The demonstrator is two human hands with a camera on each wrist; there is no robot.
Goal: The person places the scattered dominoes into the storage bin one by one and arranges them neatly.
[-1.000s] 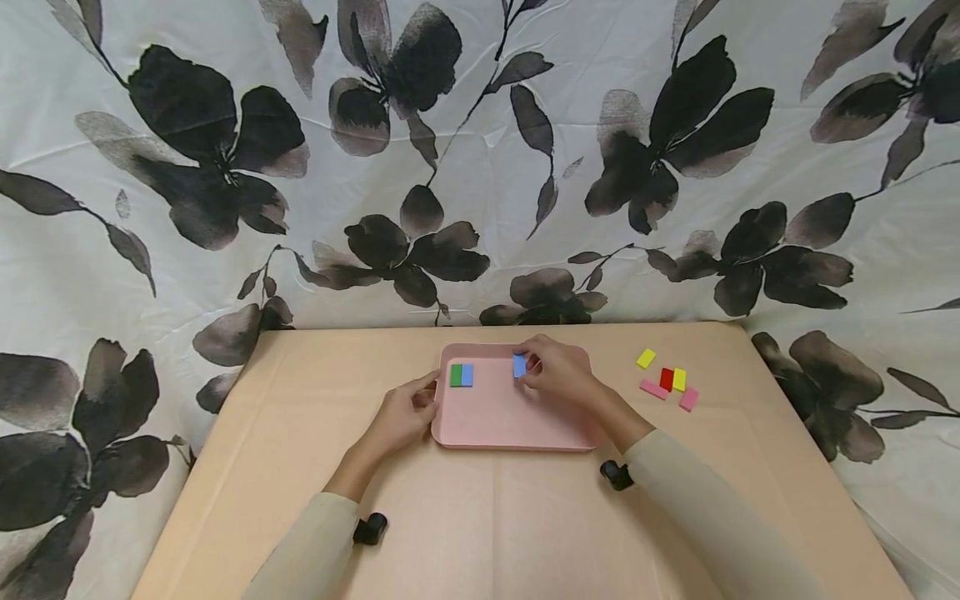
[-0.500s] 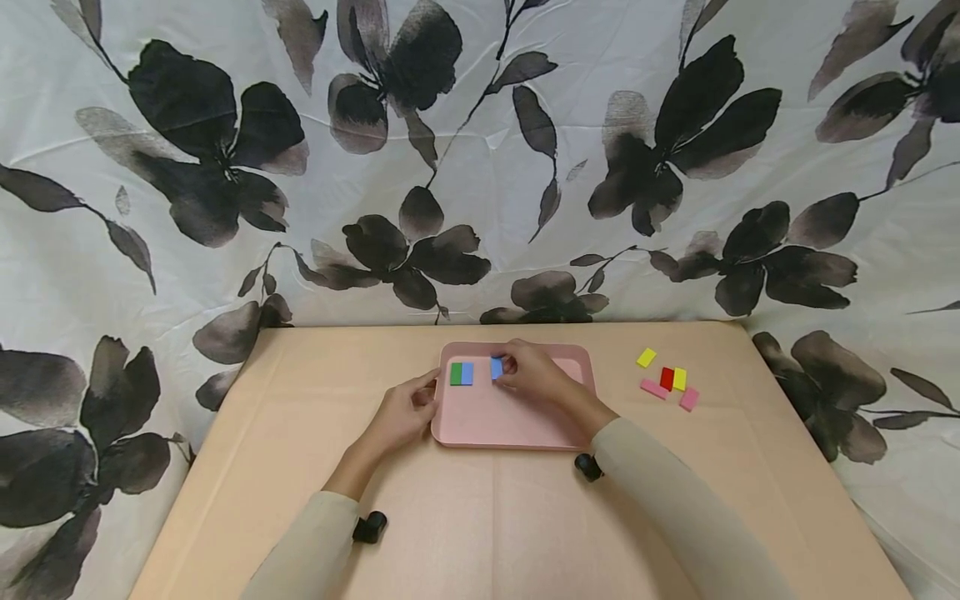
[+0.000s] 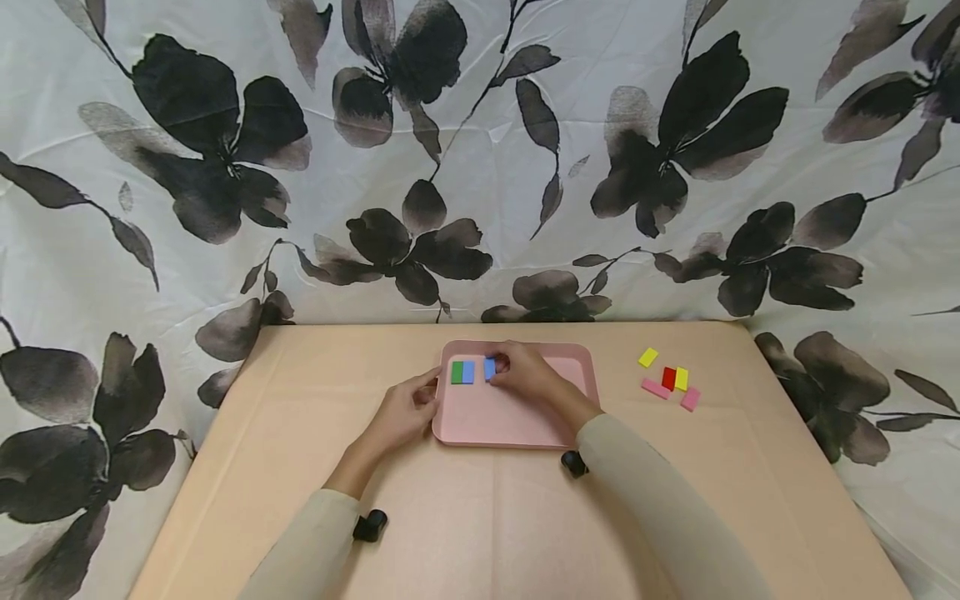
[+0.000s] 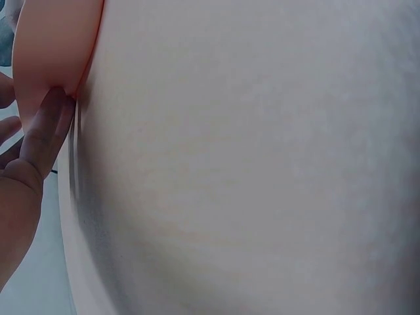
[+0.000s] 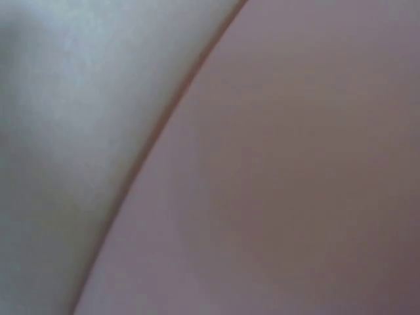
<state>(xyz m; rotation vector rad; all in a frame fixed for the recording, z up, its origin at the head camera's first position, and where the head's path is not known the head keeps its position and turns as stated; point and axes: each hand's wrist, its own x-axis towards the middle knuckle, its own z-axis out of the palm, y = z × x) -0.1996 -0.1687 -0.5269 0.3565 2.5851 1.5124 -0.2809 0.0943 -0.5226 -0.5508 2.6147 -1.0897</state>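
Right hand (image 3: 527,374) over tray (image 3: 510,423), pinching blue block (image 3: 489,369); left hand (image 3: 400,412) gripping rim (image 3: 436,421) (left end).

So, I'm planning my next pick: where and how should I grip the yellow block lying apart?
Probably by its two long edges, from above: the yellow block lies diagonally on the table, clear of the red block, so both edges look free to pinch.

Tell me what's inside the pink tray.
A green block and a blue block, side by side. The right hand pinches another blue block over the tray; what's beneath that hand is hidden.
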